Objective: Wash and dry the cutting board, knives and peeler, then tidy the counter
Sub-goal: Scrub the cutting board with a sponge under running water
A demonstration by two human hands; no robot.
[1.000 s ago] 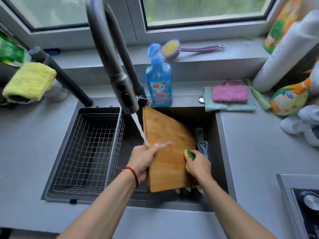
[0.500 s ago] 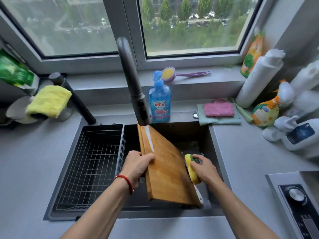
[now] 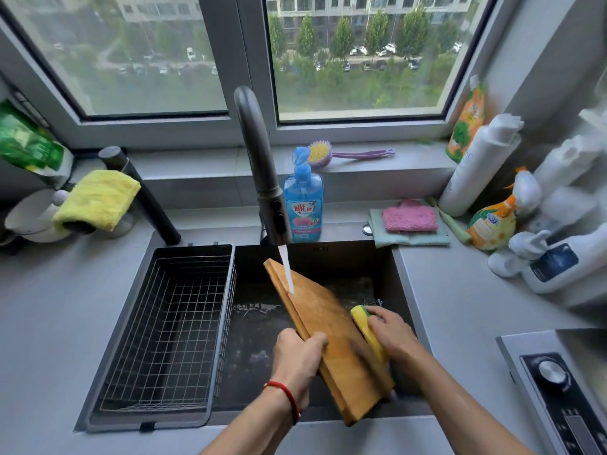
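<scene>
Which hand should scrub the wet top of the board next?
Right. The right hand already grips the sponge against the cutting board, below where the faucet stream lands. The left hand grips the board's left edge, steadying it.

Grey counter point(image 3: 476, 323), blue soap bottle point(image 3: 303, 205), pink cloth point(image 3: 410, 219) on green cloth point(image 3: 414, 238), spray bottles point(image 3: 492, 221)

Board point(image 3: 331, 343): wood, wet sheen where water runs. Sponge point(image 3: 368, 333): yellow foam, green scouring face. Basket point(image 3: 164, 326): dark wire mesh. Faucet point(image 3: 262, 169): matt dark metal. Counter point(image 3: 49, 307): smooth matt grey. Bottle point(image 3: 303, 205): glossy blue plastic. Cloth point(image 3: 410, 218): fluffy pink.
</scene>
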